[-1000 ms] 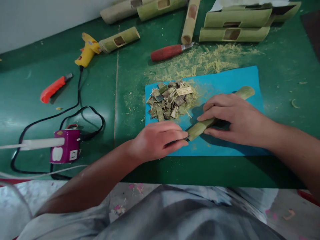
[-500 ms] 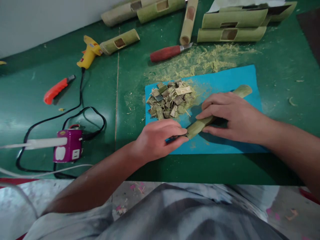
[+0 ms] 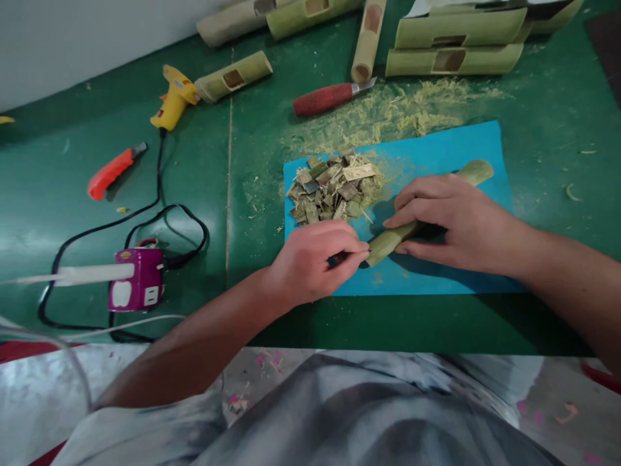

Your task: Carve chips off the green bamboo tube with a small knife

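Note:
My right hand [image 3: 444,223] is wrapped over a piece of green bamboo [image 3: 387,244] and presses it down on a blue sheet [image 3: 456,145]. The bamboo lies slanted, and its far end shows past the knuckles. At the near end, my left hand [image 3: 323,259] pinches a thin dark tool [image 3: 334,260] whose tip is by the bamboo's edge. Fingers cover most of this tool, so its kind is unclear. A heap of bamboo chips [image 3: 332,188] lies on the sheet just beyond my left hand.
Behind the sheet lie a red-handled knife [image 3: 323,99] and bamboo shavings [image 3: 422,110]. Several bamboo tubes with cut windows [image 3: 478,59] line the back. Leftward are a yellow glue gun [image 3: 173,100], an orange cutter [image 3: 111,171], and a purple power adapter [image 3: 136,278] with cables.
The left fingers have closed nearer to the bamboo's near end, covering more of the thin dark tool. The right hand keeps its hold. The whole view has shifted slightly.

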A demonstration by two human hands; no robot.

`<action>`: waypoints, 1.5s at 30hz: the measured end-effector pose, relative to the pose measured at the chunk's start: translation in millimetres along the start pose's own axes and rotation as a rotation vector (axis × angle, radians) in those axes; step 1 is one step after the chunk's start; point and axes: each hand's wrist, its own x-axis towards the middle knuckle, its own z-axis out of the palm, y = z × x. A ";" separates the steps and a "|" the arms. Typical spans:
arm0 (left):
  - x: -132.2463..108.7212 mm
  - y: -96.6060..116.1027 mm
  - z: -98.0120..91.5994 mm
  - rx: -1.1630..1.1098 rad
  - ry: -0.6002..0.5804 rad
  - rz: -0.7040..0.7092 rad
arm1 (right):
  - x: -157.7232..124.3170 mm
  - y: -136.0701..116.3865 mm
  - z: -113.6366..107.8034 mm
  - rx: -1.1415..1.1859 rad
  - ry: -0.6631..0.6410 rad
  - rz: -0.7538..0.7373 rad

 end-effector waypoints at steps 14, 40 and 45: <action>5.7 -4.4 -2.8 -0.074 -0.014 0.019 | -1.4 1.5 1.7 0.011 0.052 -0.058; 11.6 -2.1 -5.2 -0.048 -0.100 0.009 | -0.1 -1.9 0.2 -0.020 0.045 -0.038; 11.5 -2.9 -8.4 -0.028 -0.134 0.010 | 0.2 0.0 1.7 -0.028 0.059 -0.033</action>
